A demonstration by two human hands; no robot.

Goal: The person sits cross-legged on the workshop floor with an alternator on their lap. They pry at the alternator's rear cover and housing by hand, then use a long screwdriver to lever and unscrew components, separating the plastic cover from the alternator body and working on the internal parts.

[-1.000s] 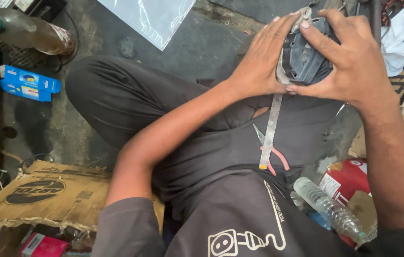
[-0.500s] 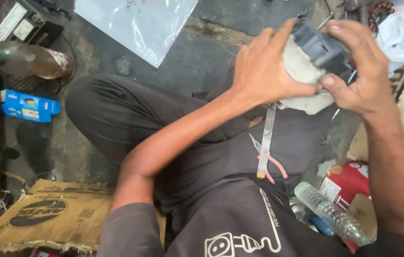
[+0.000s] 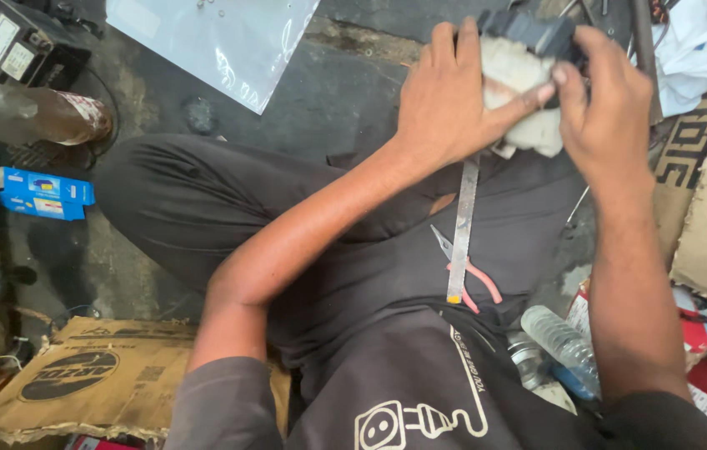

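At the upper right of the frame, the left hand (image 3: 445,100) presses a whitish rag (image 3: 520,100) against a dark boxy part (image 3: 537,33), which the right hand (image 3: 608,108) grips from the other side. A steel ruler (image 3: 462,229) and pink-handled pliers (image 3: 466,271) lie on the lap below, over a concrete floor (image 3: 337,92).

A dark, stained concrete floor (image 3: 353,75) carries a clear plastic sheet (image 3: 220,37), a brown bottle (image 3: 45,117) lying on its side, a blue carton (image 3: 41,193), flattened cardboard (image 3: 95,379) and a clear water bottle (image 3: 562,342).
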